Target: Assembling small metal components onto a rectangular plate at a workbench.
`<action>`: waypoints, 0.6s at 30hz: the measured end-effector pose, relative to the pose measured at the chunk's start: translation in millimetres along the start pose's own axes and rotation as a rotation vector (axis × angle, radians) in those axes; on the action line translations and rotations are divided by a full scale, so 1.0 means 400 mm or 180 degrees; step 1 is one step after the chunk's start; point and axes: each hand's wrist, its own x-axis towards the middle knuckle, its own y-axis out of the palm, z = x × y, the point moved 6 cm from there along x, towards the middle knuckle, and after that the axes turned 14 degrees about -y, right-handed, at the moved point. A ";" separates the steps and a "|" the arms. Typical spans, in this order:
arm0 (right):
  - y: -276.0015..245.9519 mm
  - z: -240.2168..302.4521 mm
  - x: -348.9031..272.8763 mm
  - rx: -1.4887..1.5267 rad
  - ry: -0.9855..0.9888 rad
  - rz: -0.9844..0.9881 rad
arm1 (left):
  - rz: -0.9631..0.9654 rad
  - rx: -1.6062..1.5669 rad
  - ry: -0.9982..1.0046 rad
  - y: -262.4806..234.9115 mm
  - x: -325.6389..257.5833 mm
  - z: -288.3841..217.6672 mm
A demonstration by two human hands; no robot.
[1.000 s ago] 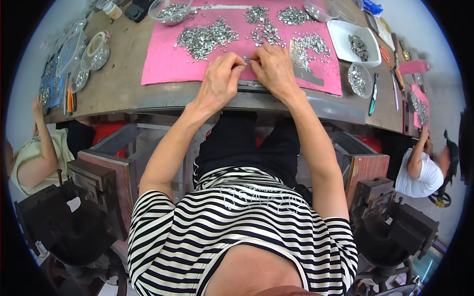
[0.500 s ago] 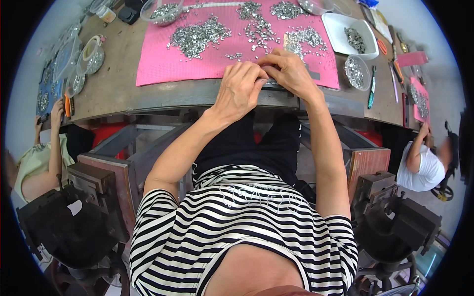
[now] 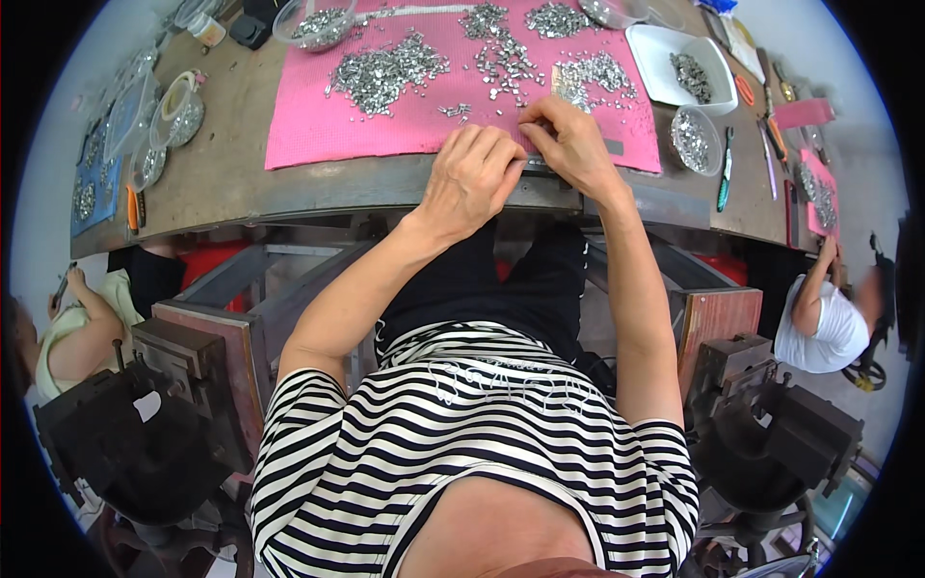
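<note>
My left hand (image 3: 472, 175) is curled at the table's front edge, its thumb and fingertips together beside a dark narrow strip (image 3: 541, 166) with small light pieces on it. What its fingers hold, if anything, is hidden. Just right of it, my right hand (image 3: 570, 144) hovers over the near edge of the pink mat (image 3: 308, 130), thumb and forefinger drawn together; anything between them is too small to make out. Loose small silvery metal pieces lie beyond both hands: a large pile (image 3: 385, 75), a scattered heap (image 3: 506, 67) and another heap (image 3: 597, 72) around a tan card.
To the right stand a white tray (image 3: 655, 48) and a clear bowl (image 3: 696, 143) of metal pieces, beside a green-handled tool (image 3: 726, 171). Another clear bowl (image 3: 313, 24) sits at the far left of the mat. Co-workers sit left (image 3: 92, 318) and right (image 3: 819, 323).
My right hand has moved slightly right, away from my left, opening a gap that shows more of the dark strip. The left co-worker's arms have dropped back from the table.
</note>
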 end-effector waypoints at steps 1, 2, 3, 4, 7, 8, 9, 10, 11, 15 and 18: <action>-0.010 0.000 -0.010 0.0187 0.0169 -0.0223 | 0.0000 0.0000 0.0001 -0.001 -0.001 -0.001; -0.012 0.005 -0.020 0.0185 0.0170 -0.0224 | 0.0007 0.0002 -0.0005 -0.002 -0.001 0.000; -0.015 0.003 -0.033 0.0304 0.0303 -0.0323 | 0.0014 0.0005 -0.0012 -0.002 -0.002 0.001; -0.020 0.003 -0.046 0.0418 0.0440 -0.0426 | 0.0018 -0.0001 -0.0007 -0.002 -0.002 0.004; -0.023 0.012 -0.083 0.0680 0.0881 -0.0620 | 0.0198 -0.0307 -0.0271 0.003 -0.002 0.031; -0.022 0.016 -0.091 0.0680 0.0885 -0.0626 | 0.0159 -0.0217 -0.0144 0.000 -0.005 0.029; -0.022 0.018 -0.100 0.0686 0.0892 -0.0697 | 0.0118 -0.0125 -0.0020 -0.003 -0.008 0.026; -0.022 0.019 -0.108 0.0688 0.0899 -0.0774 | 0.0124 -0.0128 -0.0013 -0.004 -0.012 0.027; -0.016 0.019 -0.115 0.0686 0.0902 -0.0781 | 0.0019 0.0045 0.0130 -0.008 -0.021 0.020; 0.005 0.059 -0.113 0.0512 0.0327 -0.0846 | -0.0121 0.0164 0.0059 -0.014 -0.044 0.020; 0.012 0.072 -0.113 0.0388 0.0247 -0.0941 | -0.0110 -0.0400 -0.0368 -0.021 -0.052 0.040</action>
